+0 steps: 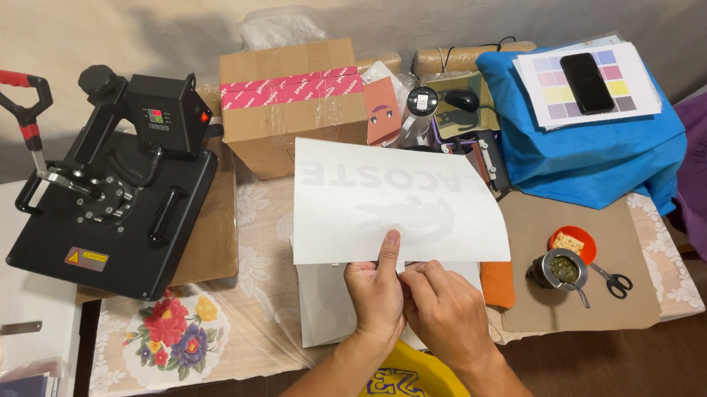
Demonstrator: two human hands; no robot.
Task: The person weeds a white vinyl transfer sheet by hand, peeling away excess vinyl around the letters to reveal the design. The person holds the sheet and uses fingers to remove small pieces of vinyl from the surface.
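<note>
Table [246, 216]: spread with a lace cloth, crowded along the back, kept barer in front as working room.

Black heat press [116, 200]: parked at the left on brown card, red-gripped handle raised, well apart from the hands, probably to keep the hot plate out of the way.

Cardboard box [290, 105]: pushed back against the wall, taped in pink.

Blue cloth [594, 148]: bundled at the back right, serves as a shelf for a colour chart and a dark phone [587, 82].

White sheet [394, 201]: middle of the table, just in front of the body, lifted off a few other white sheets, tilted up so a mirrored grey print shows through.

Left hand [376, 294]: clamps the sheet's near edge, one finger laid flat on top, likely to steady it.

Right hand [445, 310]: fingertips bunched tight on the same edge, apparently picking at a layer.

Metal cup [562, 270] and scissors [613, 281]: set aside at the right on brown paper, within reach.
</note>
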